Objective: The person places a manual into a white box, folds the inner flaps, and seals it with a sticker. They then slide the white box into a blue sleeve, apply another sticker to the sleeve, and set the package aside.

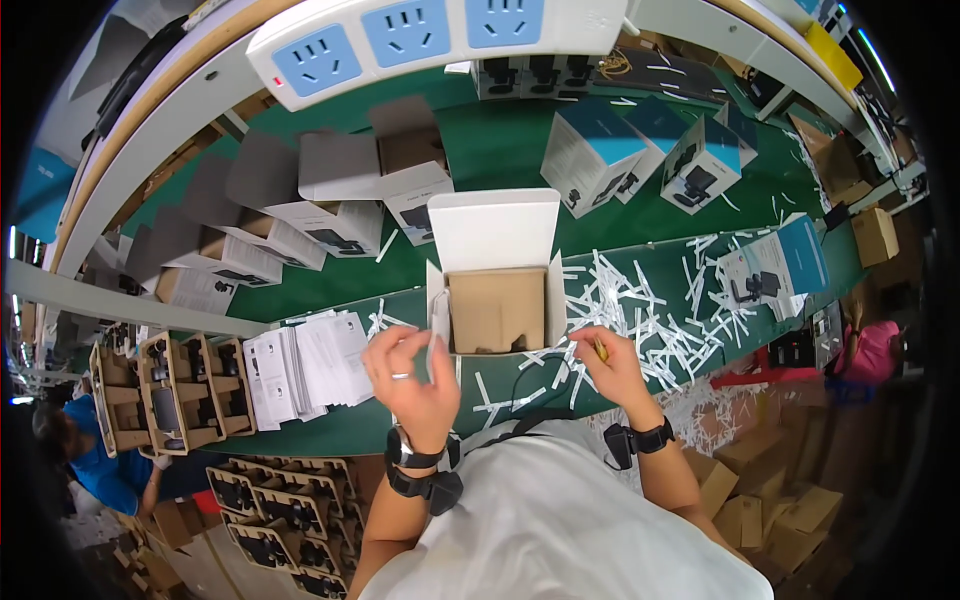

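An open white carton (pixel 497 230) stands in front of me, its lid raised toward the far side. A brown cardboard insert (pixel 497 305) fills it, with a ragged dark gap at its near edge. Along its left inner side stands a thin white piece, perhaps folded paper (pixel 441 315). My left hand (pixel 415 380) is at the carton's near left corner, fingers apart, thumb against or very near the white piece. By the near right corner, my right hand (pixel 618 372) is closed around a small yellow object (pixel 601 350), mostly hidden by the fingers.
White paper strips (pixel 650 320) litter the green table (pixel 490 140) to the right. Leaflet stacks (pixel 310 365) and brown trays (pixel 185 390) lie left. Open cartons (pixel 340 220) and closed ones (pixel 595 155) stand behind. A power strip (pixel 430 40) hangs overhead. A person (pixel 110 450) is at far left.
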`<state>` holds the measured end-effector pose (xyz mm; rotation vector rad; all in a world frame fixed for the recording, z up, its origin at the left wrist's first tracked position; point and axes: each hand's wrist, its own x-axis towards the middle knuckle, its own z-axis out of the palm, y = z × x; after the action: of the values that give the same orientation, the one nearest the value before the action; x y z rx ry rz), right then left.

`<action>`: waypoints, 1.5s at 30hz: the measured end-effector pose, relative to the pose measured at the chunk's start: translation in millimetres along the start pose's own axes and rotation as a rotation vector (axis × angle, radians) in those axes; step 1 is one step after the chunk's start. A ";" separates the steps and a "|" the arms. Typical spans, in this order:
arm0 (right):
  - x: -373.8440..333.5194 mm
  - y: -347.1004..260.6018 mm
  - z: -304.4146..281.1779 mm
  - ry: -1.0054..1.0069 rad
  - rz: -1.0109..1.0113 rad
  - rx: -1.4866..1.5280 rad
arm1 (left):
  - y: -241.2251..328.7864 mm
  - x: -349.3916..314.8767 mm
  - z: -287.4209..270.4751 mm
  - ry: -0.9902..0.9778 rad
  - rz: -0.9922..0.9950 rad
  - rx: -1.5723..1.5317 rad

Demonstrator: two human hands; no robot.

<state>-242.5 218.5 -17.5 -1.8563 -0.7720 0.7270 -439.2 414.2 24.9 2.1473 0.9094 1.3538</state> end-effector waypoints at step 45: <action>44.1 -34.6 11.9 0.231 -0.320 -0.354 | -9.6 -40.5 44.8 -0.723 0.374 0.201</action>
<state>-230.8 270.5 3.5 -2.0179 -1.0628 0.1740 -413.7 390.4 -25.4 2.7613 0.3727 0.5243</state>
